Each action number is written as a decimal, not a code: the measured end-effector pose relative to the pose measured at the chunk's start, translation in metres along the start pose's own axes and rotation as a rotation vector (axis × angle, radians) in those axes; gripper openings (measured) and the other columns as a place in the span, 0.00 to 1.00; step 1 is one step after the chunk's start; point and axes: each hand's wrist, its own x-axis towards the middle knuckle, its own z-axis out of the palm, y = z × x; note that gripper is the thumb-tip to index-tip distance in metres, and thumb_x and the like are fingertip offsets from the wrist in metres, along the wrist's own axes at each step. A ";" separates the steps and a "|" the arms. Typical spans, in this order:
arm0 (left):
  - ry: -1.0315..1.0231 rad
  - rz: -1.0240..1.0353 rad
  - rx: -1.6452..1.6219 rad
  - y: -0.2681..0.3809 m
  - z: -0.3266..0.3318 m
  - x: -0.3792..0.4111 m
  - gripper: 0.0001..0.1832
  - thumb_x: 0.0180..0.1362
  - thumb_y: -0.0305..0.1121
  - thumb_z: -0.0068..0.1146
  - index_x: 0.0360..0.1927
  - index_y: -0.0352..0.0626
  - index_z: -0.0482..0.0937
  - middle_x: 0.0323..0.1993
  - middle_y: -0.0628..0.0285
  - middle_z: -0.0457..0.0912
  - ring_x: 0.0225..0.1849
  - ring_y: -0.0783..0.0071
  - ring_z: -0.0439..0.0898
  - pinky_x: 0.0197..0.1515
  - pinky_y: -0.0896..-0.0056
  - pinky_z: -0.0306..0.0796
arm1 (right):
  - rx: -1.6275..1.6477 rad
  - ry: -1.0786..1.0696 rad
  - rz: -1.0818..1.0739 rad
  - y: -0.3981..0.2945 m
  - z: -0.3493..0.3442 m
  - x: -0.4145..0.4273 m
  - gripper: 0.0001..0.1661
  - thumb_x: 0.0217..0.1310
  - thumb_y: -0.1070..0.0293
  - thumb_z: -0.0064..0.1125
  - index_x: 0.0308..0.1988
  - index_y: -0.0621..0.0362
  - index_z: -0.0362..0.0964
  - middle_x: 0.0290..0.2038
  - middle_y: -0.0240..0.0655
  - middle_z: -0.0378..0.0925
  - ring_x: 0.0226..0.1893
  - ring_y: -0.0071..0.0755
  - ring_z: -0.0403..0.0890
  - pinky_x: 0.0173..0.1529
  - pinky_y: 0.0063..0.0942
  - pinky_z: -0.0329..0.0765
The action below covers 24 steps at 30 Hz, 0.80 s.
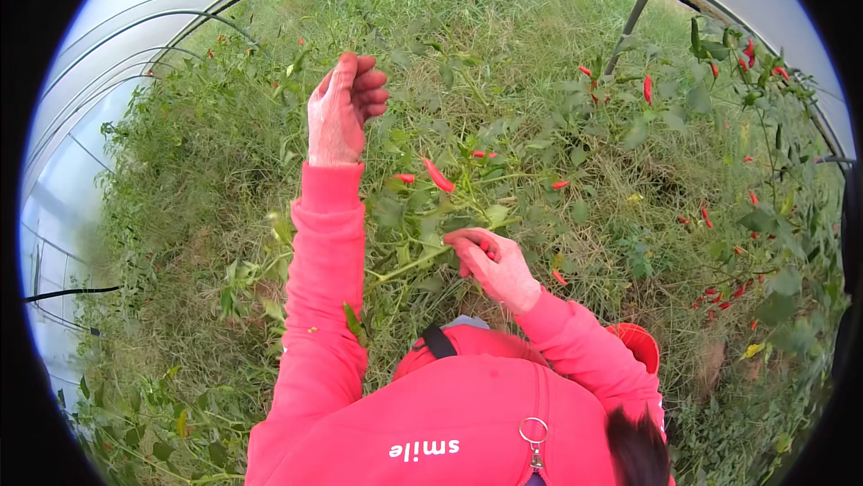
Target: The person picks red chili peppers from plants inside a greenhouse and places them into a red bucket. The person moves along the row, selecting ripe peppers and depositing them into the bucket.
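My left hand [347, 108] is raised over the plants, its fingers loosely curled; whether something lies inside them is hidden. Lower and to the right, my right hand [495, 267] has its fingers drawn together around a small red chili pepper, partly hidden. Its fingertips touch or nearly touch the end of a green pepper stem [414, 262]. Between the hands a long red chili pepper [439, 176] hangs on the plant, with a smaller red chili [404, 178] to its left and another red chili [560, 184] to its right.
Pepper plants with red and green chilies [715, 294] stand at the right, among dense grass. Metal hoops and a slanted pole [640, 10] of a plastic-film tunnel arch overhead. The rim of a red container [637, 344] shows beside my right sleeve.
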 end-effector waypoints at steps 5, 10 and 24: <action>-0.330 -0.180 0.331 0.002 -0.011 -0.017 0.18 0.57 0.45 0.50 0.36 0.36 0.75 0.24 0.64 0.78 0.22 0.78 0.75 0.26 0.78 0.68 | 0.047 -0.259 -0.107 -0.040 -0.045 -0.025 0.26 0.61 0.48 0.42 0.34 0.62 0.73 0.30 0.30 0.73 0.28 0.18 0.67 0.31 0.18 0.66; -0.629 -0.298 0.448 0.001 0.021 -0.034 0.15 0.56 0.40 0.51 0.35 0.36 0.76 0.24 0.63 0.78 0.24 0.79 0.75 0.27 0.79 0.68 | 0.119 -0.369 0.069 -0.092 -0.049 -0.056 0.22 0.57 0.55 0.49 0.36 0.66 0.73 0.20 0.29 0.69 0.20 0.17 0.65 0.24 0.16 0.62; -1.285 0.052 0.382 -0.063 0.074 -0.074 0.18 0.50 0.33 0.52 0.45 0.39 0.73 0.30 0.64 0.77 0.32 0.74 0.74 0.33 0.72 0.66 | -1.035 0.404 -0.467 -0.091 -0.022 -0.038 0.15 0.47 0.65 0.62 0.38 0.56 0.71 0.25 0.36 0.76 0.22 0.36 0.77 0.26 0.26 0.73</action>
